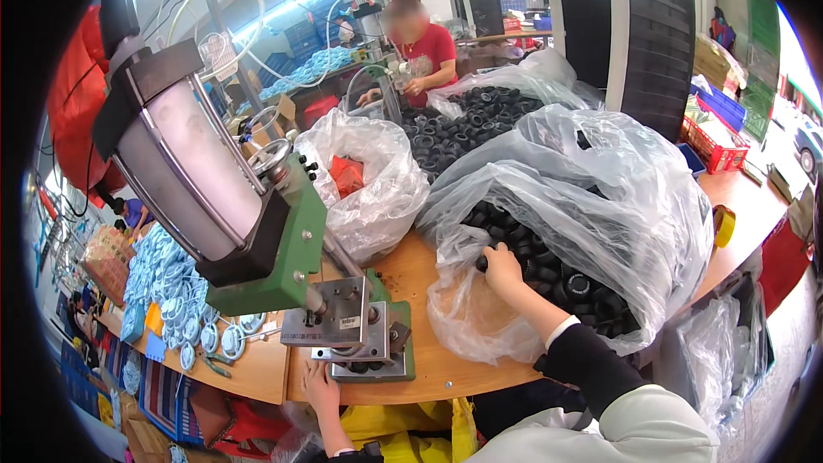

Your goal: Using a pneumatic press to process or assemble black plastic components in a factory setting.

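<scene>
The wooden table (403, 261) spreads in front of me, its near edge just beyond my body. A green press (257, 236) with a pale cylinder leans up over its left part and blocks much of my view there. A big clear plastic bag (600, 180) fills the right part up to the right edge, its mouth gaping toward me with loose film bunched around my wrist; black caps (540, 261) lie inside. Behind it, toward the far right corner, rises a tall black box (656, 51). A co-worker (429, 56) in red works past the far edge, behind a heap of black rings (467, 124). Between press and big bag sits a smaller clear bag (369, 214) with something orange (346, 176) in it. Left of the press, light-blue coiled cords (167, 266) are piled over the tabletop.

My right hand (500, 270) is in the big bag's mouth, fingertips clamped on one black piece (483, 264). My left hand (320, 390) is at the near edge, fingers against the press's metal base; I cannot tell whether they hold anything. A yellow tape roll (724, 225) is by the right edge, and green pliers (219, 366) lie near the front edge, left of the press.
</scene>
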`<state>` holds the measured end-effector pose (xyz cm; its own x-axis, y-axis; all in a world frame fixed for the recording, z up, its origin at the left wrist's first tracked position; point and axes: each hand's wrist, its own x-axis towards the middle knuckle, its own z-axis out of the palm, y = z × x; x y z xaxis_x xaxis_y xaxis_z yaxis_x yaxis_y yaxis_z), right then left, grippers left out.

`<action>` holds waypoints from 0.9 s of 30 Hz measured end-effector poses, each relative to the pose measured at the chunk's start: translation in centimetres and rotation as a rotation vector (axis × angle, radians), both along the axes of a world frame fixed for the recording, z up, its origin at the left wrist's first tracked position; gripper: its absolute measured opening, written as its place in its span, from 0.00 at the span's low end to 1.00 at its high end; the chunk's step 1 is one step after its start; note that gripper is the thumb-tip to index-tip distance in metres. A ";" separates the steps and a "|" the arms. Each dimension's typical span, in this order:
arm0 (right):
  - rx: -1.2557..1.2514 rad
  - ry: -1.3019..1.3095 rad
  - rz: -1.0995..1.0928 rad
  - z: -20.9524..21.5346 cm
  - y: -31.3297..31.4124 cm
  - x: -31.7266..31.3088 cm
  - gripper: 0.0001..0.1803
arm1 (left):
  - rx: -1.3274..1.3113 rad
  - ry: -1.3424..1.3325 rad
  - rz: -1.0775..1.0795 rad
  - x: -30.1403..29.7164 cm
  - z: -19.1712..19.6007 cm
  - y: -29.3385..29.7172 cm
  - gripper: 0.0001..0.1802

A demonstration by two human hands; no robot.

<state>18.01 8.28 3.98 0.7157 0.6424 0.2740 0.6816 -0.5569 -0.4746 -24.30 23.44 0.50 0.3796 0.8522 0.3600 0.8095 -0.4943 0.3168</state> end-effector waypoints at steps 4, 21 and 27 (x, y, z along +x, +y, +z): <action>0.348 0.213 0.081 3.3 -3.3 -1.0 0.21 | -0.088 -0.060 -0.001 -0.3 0.3 0.4 0.18; 0.552 0.907 0.659 9.1 -5.2 -14.0 0.34 | 0.285 -0.617 0.016 11.8 10.8 -5.5 0.20; 0.529 0.508 0.843 9.9 -0.2 -20.1 0.29 | 0.272 -1.000 0.340 2.9 4.6 -11.7 0.17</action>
<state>-2.12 8.11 13.89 0.2124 0.8642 0.4561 0.4056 0.3467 -0.8458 -21.35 11.75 5.11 -0.4304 0.7022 0.5672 0.3540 -0.4467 0.8217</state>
